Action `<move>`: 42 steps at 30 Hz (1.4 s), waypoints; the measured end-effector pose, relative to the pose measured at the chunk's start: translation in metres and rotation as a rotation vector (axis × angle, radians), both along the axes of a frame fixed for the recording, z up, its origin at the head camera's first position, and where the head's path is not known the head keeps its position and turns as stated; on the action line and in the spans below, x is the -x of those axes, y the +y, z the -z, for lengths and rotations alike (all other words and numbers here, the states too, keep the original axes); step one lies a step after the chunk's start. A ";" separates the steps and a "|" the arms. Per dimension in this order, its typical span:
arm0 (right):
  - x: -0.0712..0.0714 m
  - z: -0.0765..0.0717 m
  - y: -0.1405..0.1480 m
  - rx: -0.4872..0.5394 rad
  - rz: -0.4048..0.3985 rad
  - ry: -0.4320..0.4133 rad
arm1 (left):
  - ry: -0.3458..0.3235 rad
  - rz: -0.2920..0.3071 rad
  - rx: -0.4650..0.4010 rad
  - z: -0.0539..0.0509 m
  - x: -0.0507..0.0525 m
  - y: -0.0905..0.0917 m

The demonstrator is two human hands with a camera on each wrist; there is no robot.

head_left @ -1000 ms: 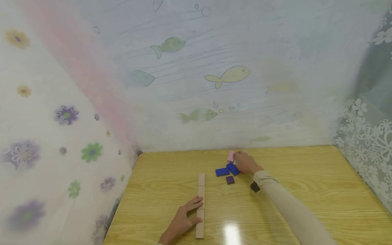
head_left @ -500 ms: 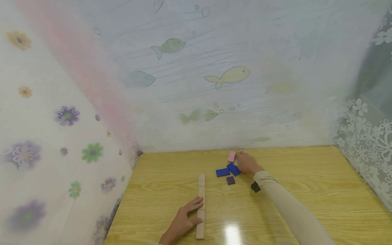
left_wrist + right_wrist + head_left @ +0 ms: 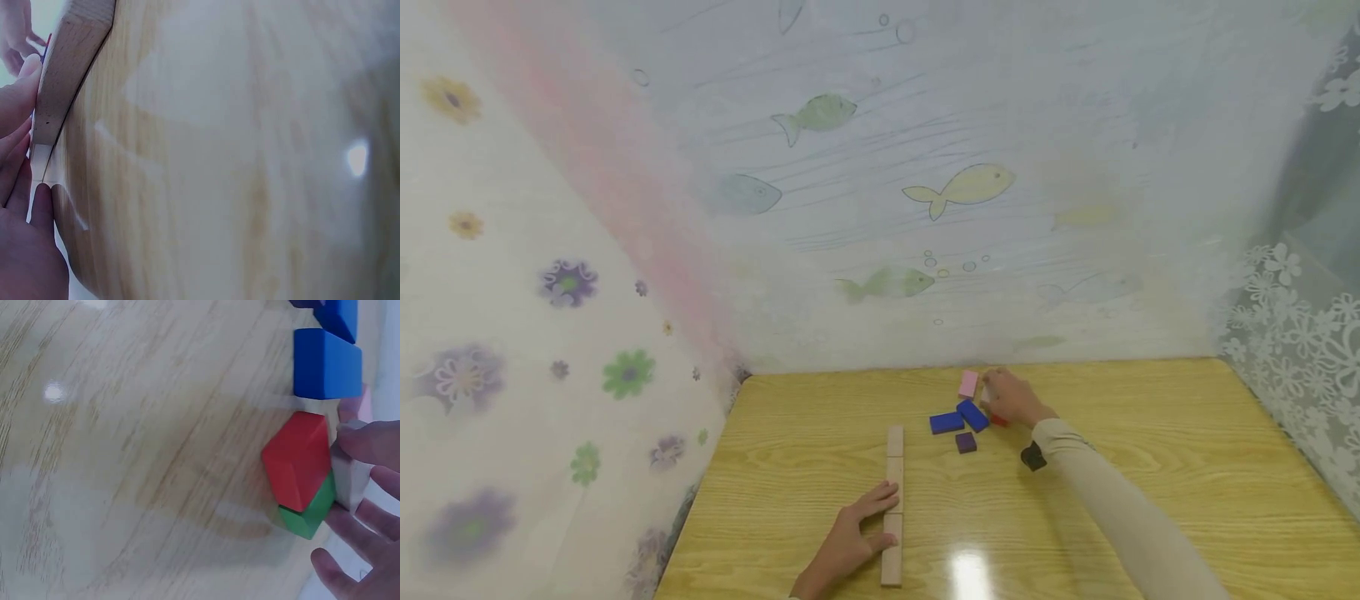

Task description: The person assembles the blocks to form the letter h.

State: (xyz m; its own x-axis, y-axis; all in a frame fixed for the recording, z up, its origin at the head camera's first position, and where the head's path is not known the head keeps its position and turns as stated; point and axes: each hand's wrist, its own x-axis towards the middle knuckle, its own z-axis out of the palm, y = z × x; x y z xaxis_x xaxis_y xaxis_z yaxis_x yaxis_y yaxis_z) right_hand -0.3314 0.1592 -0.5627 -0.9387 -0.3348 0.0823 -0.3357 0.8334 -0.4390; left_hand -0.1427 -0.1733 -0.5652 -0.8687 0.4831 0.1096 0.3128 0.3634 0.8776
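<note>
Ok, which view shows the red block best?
The right wrist view: the red block shows two faces there, uncovered. The head view gives only a red sliver beside the right hand; the left wrist view, a red speck too small to identify.

A person's right-hand grip (image 3: 367, 540) pinches a pale block (image 3: 350, 475) at a wood-grained counter (image 3: 156, 456), just beyond a red block (image 3: 297, 456) and a green block (image 3: 310, 515) that touch; two blue blocks (image 3: 340, 365) lie to the left, a pink block (image 3: 356, 407) partly hidden.
</note>
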 end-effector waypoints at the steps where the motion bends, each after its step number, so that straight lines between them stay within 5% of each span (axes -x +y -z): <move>1: 0.000 -0.001 0.001 0.013 -0.001 0.005 | -0.001 -0.002 0.001 0.003 0.001 0.000; 8: -0.001 -0.009 0.005 0.074 -0.022 0.028 | 0.034 -0.008 0.021 0.031 0.009 -0.005; 12: 0.000 -0.012 0.006 0.052 -0.053 0.063 | 0.049 -0.001 0.014 0.037 0.010 -0.008; 24: 0.002 -0.031 0.005 0.168 -0.229 0.195 | 0.040 0.001 0.031 0.037 0.010 -0.009; 34: -0.013 -0.063 -0.015 0.110 -0.205 0.135 | 0.029 0.017 0.061 0.033 0.010 -0.009; 42: -0.015 -0.071 -0.026 0.120 -0.244 0.150 | 0.034 0.017 0.076 0.036 0.011 -0.008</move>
State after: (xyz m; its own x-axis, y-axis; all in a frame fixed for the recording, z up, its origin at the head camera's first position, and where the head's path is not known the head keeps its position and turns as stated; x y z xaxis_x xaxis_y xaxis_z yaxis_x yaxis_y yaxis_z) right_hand -0.3165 0.1329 -0.4920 -0.8064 -0.5281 0.2661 -0.5877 0.6657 -0.4599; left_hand -0.1538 -0.1815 -0.6009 -0.8566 0.5060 0.1014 0.3488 0.4228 0.8364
